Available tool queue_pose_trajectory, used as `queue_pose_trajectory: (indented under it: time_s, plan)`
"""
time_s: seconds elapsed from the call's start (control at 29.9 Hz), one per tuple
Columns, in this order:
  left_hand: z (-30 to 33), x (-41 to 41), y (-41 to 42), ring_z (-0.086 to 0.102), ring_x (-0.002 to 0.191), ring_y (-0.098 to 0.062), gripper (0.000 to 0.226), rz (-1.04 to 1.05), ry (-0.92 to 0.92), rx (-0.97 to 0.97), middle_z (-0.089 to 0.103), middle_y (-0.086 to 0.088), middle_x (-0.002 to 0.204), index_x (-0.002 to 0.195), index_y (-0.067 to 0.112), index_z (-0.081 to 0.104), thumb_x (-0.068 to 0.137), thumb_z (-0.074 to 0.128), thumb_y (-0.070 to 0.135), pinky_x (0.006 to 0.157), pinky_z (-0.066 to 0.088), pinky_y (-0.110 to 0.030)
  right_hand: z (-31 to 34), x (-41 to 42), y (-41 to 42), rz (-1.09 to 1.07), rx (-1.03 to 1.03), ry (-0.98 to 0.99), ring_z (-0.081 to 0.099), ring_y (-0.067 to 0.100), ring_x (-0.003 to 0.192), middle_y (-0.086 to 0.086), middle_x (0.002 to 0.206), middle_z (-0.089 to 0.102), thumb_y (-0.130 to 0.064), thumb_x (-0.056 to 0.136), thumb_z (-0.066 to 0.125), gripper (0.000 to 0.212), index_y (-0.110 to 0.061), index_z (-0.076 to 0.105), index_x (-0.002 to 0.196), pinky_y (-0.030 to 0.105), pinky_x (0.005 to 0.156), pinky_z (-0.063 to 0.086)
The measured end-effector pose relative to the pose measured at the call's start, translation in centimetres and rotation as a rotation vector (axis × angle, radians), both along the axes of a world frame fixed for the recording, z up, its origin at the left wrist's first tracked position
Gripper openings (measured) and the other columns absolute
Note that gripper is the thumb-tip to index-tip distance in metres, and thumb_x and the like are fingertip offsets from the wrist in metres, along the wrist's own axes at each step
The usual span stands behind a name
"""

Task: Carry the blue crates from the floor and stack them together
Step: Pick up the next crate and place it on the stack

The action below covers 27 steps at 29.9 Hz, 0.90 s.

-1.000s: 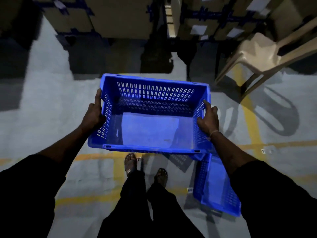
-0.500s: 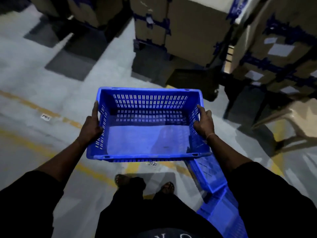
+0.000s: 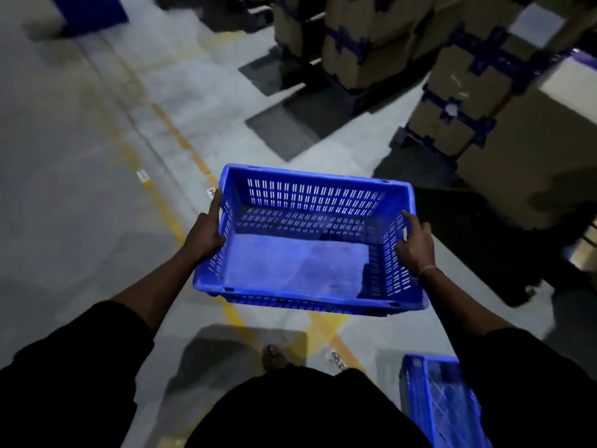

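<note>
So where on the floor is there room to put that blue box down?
Bare floor lies left of the yellow line, beside the carried crate. The right is crowded: strapped cardboard boxes stand there, and another blue crate sits by the right arm.

The small floor labels (image 3: 142, 175) are too blurred to read.

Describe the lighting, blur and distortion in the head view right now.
Head view: dim overall, with hard dark shadows on the pale floor. The strapped cardboard boxes and the upper edges are smeared by motion blur. The carried blue crate is fairly sharp, and slot light patterns fall on its floor. Left hand and right hand are dark but readable. Wide-angle bending shows at the edges. The second crate is soft.
</note>
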<state>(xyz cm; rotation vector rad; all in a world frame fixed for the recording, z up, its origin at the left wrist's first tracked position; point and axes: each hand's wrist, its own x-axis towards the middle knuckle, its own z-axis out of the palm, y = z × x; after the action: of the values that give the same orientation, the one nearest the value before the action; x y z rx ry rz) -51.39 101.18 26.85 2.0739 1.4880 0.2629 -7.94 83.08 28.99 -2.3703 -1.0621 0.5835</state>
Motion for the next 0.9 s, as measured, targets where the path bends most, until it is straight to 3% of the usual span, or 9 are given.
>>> queue_pose_trajectory:
  time_s: [0.2,0.33,0.54,0.7,0.9]
  plan:
    - [0.9,-6.2,5.1,0.062,0.061,-0.034,0.120,0.175,0.007,-0.010,0.059,-0.018,0.074,0.149,0.055,-0.019,0.081,0.068,0.009,0.056,0.053,-0.046,0.8,-4.0,10.8,0.146,0.021,-0.002,0.059,0.042,0.103,0.021,0.134,0.041,0.000,0.083,0.053,0.071,-0.025,0.043,0.149,0.044,0.090,0.050]
    - [0.9,-10.1,8.7,0.061,0.061,-0.036,0.119,0.266,0.017,0.004,0.059,-0.021,0.078,0.148,0.057,-0.020,0.082,0.066,0.009,0.057,0.053,-0.048,1.7,-7.1,18.4,0.215,0.017,-0.033,0.059,0.040,0.099,0.020,0.122,0.045,0.000,0.081,0.054,0.073,-0.025,0.044,0.149,0.037,0.084,0.045]
    - [1.0,-14.2,15.9,0.060,0.062,-0.035,0.115,0.368,0.023,0.006,0.059,-0.019,0.074,0.155,0.045,-0.014,0.080,0.063,0.004,0.054,0.044,-0.038,1.5,-10.8,31.3,0.322,0.021,-0.013,0.058,0.038,0.094,0.016,0.114,0.044,0.000,0.082,0.056,0.073,-0.024,0.043,0.150,0.037,0.086,0.047]
    - [0.8,-17.4,23.6,0.061,0.063,-0.035,0.117,0.493,0.022,0.019,0.058,-0.018,0.079,0.153,0.050,-0.014,0.078,0.063,0.004,0.056,0.047,-0.040,1.9,-13.8,43.8,0.434,0.042,0.011,0.052,0.029,0.085,0.009,0.109,0.040,0.000,0.084,0.055,0.071,-0.024,0.043,0.150,0.036,0.083,0.048]
    - [2.0,-21.1,32.2,0.059,0.064,-0.033,0.117,0.617,0.016,0.034,0.057,-0.017,0.082,0.151,0.053,-0.016,0.079,0.062,0.004,0.053,0.040,-0.035,4.0,-17.7,57.7,0.568,0.082,0.016,0.057,0.030,0.087,0.007,0.110,0.041,0.000,0.085,0.057,0.070,-0.025,0.044,0.149,0.034,0.076,0.047]
